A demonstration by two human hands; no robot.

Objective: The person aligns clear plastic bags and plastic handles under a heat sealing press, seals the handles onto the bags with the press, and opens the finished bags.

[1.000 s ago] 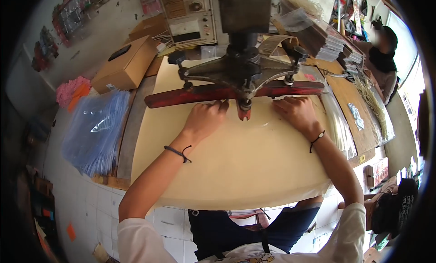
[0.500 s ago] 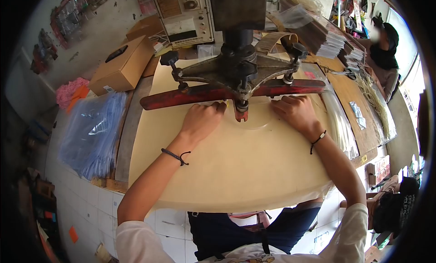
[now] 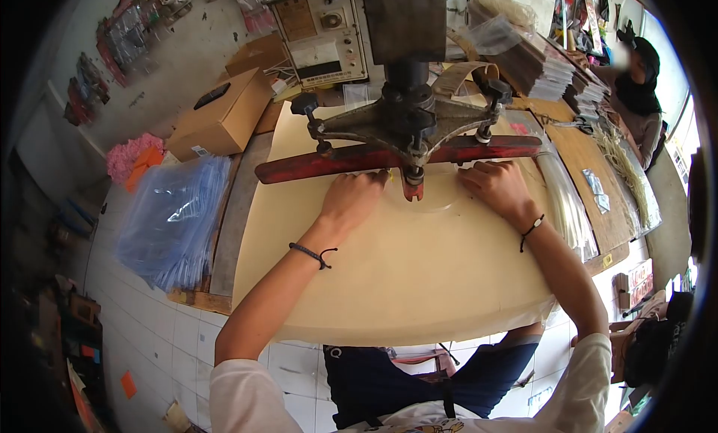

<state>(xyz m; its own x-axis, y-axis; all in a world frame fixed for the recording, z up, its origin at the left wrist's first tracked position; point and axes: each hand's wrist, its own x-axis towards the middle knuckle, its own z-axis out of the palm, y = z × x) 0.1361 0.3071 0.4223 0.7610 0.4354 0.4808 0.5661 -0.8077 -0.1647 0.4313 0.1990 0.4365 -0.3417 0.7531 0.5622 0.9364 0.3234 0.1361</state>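
My left hand [image 3: 355, 201] rests on the tan work surface [image 3: 396, 276], fingers curled at the near side of the press's red bar [image 3: 329, 161]. Across from it, my right hand [image 3: 499, 186] is closed in a pinch just below the bar's right part. Between the hands lies a clear plastic sheet [image 3: 441, 207], seen mostly by its faint curved edge; both hands seem to grip its sides. Fingertips are partly hidden near the bar. Above stands the dark metal press head [image 3: 404, 111] with black knobs.
A control box [image 3: 321, 40] stands behind the press. Left are a cardboard box [image 3: 221, 111] and stacked clear bluish plastic sheets [image 3: 176, 216]. On the right lie clear strips [image 3: 562, 197], scissors [image 3: 576, 124] and piled plastic sheets [image 3: 542, 66]. Another person [image 3: 639, 96] is at the far right.
The view has shifted slightly, so most things appear farther right. Both hands keep nearly the same closed pose beside the red bar.
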